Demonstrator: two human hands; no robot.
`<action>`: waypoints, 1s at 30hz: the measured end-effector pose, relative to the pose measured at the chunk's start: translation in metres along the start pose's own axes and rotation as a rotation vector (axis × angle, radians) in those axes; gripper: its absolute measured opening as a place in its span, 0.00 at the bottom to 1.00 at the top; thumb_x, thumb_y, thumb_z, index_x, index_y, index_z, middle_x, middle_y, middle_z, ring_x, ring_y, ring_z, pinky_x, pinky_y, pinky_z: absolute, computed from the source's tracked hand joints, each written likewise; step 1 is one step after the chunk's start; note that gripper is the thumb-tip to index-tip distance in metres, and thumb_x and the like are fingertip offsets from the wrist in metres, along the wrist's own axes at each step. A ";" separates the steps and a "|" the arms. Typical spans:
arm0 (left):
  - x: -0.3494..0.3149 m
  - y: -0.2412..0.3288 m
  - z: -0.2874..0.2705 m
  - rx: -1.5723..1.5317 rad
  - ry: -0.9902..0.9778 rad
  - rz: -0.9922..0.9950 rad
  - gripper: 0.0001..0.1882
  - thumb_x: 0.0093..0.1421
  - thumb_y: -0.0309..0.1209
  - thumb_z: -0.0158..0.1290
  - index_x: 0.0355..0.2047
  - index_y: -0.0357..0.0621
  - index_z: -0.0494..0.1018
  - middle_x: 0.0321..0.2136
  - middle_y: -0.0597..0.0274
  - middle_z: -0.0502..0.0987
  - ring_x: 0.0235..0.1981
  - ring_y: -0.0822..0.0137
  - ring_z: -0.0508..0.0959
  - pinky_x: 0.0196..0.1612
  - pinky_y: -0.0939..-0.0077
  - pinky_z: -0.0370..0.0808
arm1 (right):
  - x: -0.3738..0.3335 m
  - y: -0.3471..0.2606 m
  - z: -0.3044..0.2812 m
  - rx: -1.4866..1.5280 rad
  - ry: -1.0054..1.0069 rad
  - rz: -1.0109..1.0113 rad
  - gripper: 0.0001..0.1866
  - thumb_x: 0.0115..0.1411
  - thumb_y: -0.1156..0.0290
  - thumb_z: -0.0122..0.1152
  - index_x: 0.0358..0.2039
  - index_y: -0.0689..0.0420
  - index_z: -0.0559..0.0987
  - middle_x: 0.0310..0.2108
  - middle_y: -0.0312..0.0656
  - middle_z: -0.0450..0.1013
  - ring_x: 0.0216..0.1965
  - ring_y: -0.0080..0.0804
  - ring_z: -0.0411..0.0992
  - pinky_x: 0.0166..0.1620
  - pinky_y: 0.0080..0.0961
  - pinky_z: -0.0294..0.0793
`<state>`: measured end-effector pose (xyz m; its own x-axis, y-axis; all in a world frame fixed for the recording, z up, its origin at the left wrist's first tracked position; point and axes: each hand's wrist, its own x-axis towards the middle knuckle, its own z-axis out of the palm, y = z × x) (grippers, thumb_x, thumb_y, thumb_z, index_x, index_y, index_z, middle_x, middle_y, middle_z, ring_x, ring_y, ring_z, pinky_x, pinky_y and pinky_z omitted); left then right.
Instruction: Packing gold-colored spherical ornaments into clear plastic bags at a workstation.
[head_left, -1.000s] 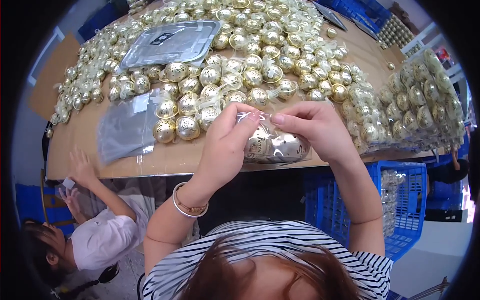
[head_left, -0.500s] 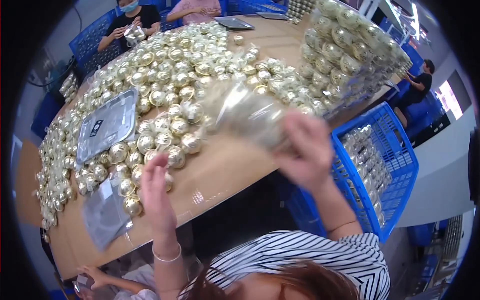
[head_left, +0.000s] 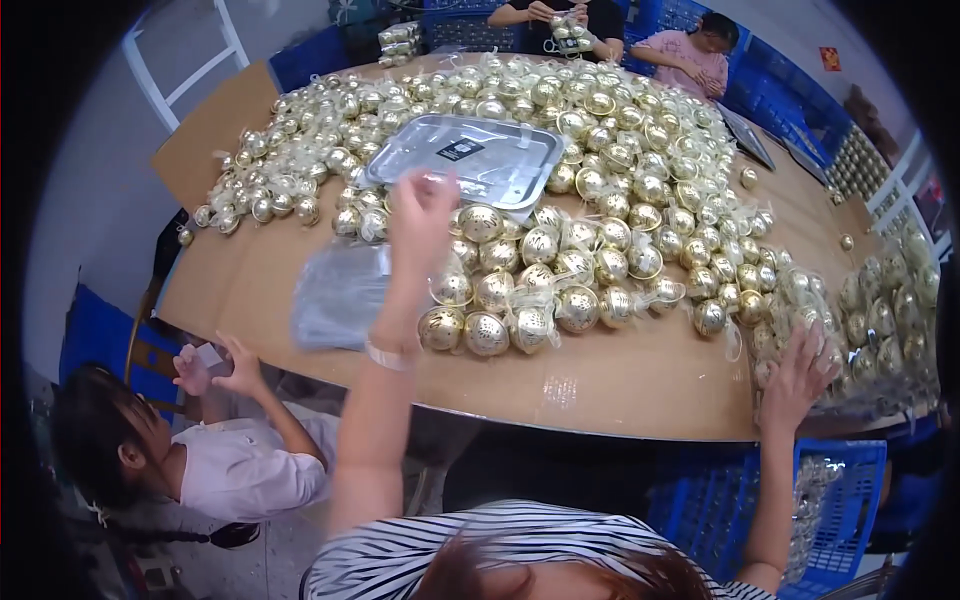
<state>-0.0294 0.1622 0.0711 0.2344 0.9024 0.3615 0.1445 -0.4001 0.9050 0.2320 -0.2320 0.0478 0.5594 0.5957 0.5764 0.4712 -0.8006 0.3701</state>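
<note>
My left hand (head_left: 422, 215) is raised over the table beside the metal tray (head_left: 545, 180), its fingers smeared by motion. Close to its forearm lies a stack of clear plastic bags (head_left: 340, 300). My right hand (head_left: 795, 375) rests at the table's right end, fingers stretched out over bagged gold balls (head_left: 800, 300). Those bags lean against a pile of clear packs of gold balls (head_left: 890, 345). Many loose gold patterned balls (head_left: 578, 308), each with a pale ribbon, cover the middle of the table.
A person in a light top (head_left: 240, 475) sits at the left, holding a small pale card (head_left: 208, 355). Two people (head_left: 690, 60) work across the table. A blue crate (head_left: 840, 500) with packs stands below the right end. The cardboard tabletop (head_left: 640, 390) shows along the near edge.
The view has turned left. My right hand has carried the blurred clear bag from over the table to the packs at the right. My left hand has moved beside the tray.
</note>
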 end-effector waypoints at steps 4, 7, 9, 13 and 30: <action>0.128 -0.018 0.002 0.595 0.009 -0.176 0.45 0.56 0.67 0.40 0.55 0.36 0.66 0.49 0.39 0.72 0.54 0.49 0.70 0.55 0.62 0.65 | 0.017 -0.040 -0.016 0.270 0.283 -0.157 0.36 0.48 0.65 0.68 0.59 0.49 0.67 0.64 0.44 0.53 0.65 0.45 0.49 0.66 0.47 0.43; 0.165 -0.043 0.025 0.826 -0.458 -0.220 0.49 0.53 0.69 0.42 0.55 0.33 0.67 0.53 0.41 0.69 0.55 0.51 0.69 0.58 0.66 0.62 | 0.070 -0.107 -0.026 0.713 0.320 -0.253 0.28 0.51 0.65 0.67 0.53 0.52 0.71 0.60 0.47 0.59 0.63 0.45 0.55 0.63 0.43 0.52; 0.154 -0.025 0.045 0.681 -0.740 -0.261 0.50 0.51 0.67 0.48 0.58 0.32 0.62 0.55 0.43 0.67 0.56 0.53 0.68 0.59 0.69 0.62 | 0.121 -0.167 -0.029 1.022 0.156 -0.225 0.28 0.53 0.61 0.64 0.54 0.55 0.70 0.58 0.50 0.60 0.59 0.47 0.58 0.61 0.42 0.56; 0.151 -0.099 0.069 0.331 -0.530 -0.115 0.51 0.54 0.59 0.52 0.63 0.31 0.49 0.59 0.42 0.62 0.59 0.58 0.63 0.60 0.69 0.59 | 0.212 -0.295 -0.021 1.441 -0.305 -0.175 0.42 0.53 0.47 0.62 0.60 0.63 0.61 0.62 0.55 0.57 0.62 0.49 0.56 0.63 0.40 0.56; -0.071 0.088 0.023 -0.606 -1.091 -0.218 0.64 0.38 0.55 0.65 0.67 0.39 0.42 0.59 0.45 0.57 0.57 0.55 0.65 0.57 0.58 0.66 | 0.061 -0.134 -0.056 1.533 -0.145 -0.240 0.36 0.52 0.62 0.67 0.59 0.58 0.64 0.51 0.46 0.68 0.55 0.39 0.64 0.56 0.35 0.66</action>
<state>-0.0113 0.0597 0.1198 0.9710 0.2247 0.0812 -0.1141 0.1374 0.9839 0.1645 -0.0924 0.0743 0.3875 0.7690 0.5084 0.7257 0.0856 -0.6827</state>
